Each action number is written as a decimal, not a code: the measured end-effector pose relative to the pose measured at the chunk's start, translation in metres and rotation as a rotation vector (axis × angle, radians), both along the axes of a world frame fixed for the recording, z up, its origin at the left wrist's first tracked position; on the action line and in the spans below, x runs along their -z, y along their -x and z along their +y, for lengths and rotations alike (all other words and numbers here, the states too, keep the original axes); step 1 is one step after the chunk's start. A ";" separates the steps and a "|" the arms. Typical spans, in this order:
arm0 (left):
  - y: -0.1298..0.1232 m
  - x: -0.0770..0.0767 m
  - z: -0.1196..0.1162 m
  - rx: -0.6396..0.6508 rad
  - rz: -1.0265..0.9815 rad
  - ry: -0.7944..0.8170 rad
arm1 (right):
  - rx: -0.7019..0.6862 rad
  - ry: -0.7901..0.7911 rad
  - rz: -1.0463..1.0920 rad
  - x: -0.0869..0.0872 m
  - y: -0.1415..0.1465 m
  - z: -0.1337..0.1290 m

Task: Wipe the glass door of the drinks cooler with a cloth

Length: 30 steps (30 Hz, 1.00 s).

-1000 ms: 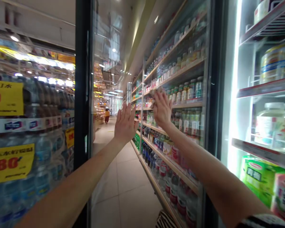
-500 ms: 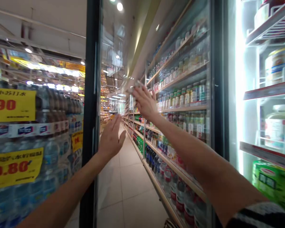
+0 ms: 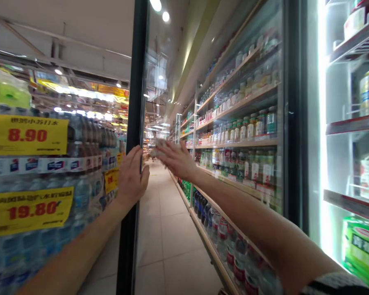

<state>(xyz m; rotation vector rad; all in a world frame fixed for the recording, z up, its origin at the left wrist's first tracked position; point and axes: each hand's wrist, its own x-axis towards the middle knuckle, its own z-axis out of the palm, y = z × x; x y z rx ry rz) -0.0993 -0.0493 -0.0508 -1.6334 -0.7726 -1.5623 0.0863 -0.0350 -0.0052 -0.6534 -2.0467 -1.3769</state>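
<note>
A glass door [image 3: 160, 229] with a black frame stands open before me. My left hand [image 3: 131, 176] lies against the door's dark left frame, its fingers pointing up and the thumb apart, holding nothing. Against the glass, right of it, my right hand [image 3: 180, 162] presses a light-coloured cloth [image 3: 160, 148] flat under its outstretched fingers. The cloth is blurred and mostly covered by the fingers.
Stacked bottle packs [image 3: 86, 164] with yellow price signs [image 3: 27, 135] stand on the left. Through the glass show long shelves of bottles [image 3: 242, 131] and a tiled floor [image 3: 162, 241]. On the right are lit cooler shelves [image 3: 353, 125] with cans, bottles and a green pack [image 3: 361, 250].
My right hand has moved down and left over the glass with the cloth. My left hand has shifted left from the glass onto the door frame. The view has turned slightly left.
</note>
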 end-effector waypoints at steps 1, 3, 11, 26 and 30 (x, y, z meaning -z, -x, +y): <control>0.001 0.003 0.000 -0.019 0.026 0.000 | -0.025 0.006 -0.111 0.026 -0.004 -0.001; 0.001 0.008 0.001 -0.062 0.054 0.000 | -0.096 0.014 -0.309 0.066 -0.019 -0.001; -0.027 0.013 0.003 -0.071 0.120 0.017 | 0.051 -0.131 0.334 0.003 -0.084 0.003; -0.094 0.015 0.020 -0.083 0.220 0.046 | 0.131 -0.149 0.585 -0.013 -0.144 -0.003; -0.098 0.019 0.023 -0.111 0.213 0.035 | 0.062 -0.052 0.134 0.055 -0.136 -0.014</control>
